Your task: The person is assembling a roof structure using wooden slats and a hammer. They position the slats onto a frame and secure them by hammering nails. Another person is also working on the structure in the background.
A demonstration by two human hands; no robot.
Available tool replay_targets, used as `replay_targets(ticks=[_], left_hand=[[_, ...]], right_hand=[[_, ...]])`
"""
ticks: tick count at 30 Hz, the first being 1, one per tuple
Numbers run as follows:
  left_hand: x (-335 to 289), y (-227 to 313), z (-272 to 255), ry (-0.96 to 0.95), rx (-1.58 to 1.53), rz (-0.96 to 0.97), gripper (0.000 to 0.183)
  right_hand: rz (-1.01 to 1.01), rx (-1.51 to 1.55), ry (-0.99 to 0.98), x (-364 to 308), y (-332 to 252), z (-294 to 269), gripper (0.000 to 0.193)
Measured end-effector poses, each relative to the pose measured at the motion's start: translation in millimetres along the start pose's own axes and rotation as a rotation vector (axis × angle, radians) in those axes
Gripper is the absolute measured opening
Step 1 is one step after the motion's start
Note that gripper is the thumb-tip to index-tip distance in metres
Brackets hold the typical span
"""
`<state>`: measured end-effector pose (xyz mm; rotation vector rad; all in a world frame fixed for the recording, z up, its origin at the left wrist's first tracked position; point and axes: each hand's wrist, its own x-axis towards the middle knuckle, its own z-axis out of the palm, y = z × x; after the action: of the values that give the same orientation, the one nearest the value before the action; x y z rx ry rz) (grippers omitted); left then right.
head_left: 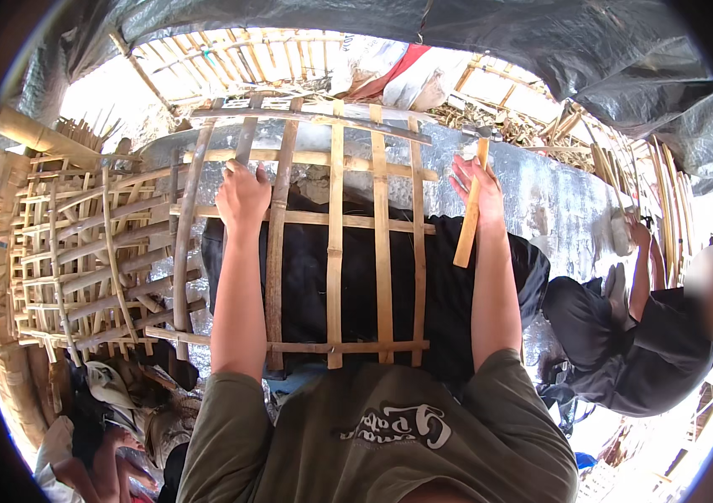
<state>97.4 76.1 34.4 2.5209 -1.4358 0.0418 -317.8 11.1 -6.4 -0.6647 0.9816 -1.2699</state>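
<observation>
The bamboo lattice (pixel 335 260) lies across the person's black trousers (pixel 306 285). The left hand (pixel 243 199) has its fingers curled closed over 1 crossing near the upper left; whether they also pinch something small, I cannot tell. The right hand (pixel 493 199) holds the hammer (pixel 467 225) loosely by its handle, fingers partly spread. That slack hold could let it slip onto the slats; a stray blow could catch the left knuckles.
</observation>
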Motion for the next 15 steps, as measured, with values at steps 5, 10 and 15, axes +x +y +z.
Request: replay_targets(ticks=[5,10,15], left_hand=[[0,-2,-3,0.003,-0.013,0.0,0.044],[7,3,-5,0.013,-0.028,-0.005,0.044],[6,2,-7,0.017,-0.053,-0.024,0.041]], right_hand=[[-0.003,0.027,-0.02,2,-2,-1,0.025],[-0.022,0.005,-0.03,11,-3,0,0.031],[-0.011,-0.007,-0.018,9,-2,-1,0.031]])
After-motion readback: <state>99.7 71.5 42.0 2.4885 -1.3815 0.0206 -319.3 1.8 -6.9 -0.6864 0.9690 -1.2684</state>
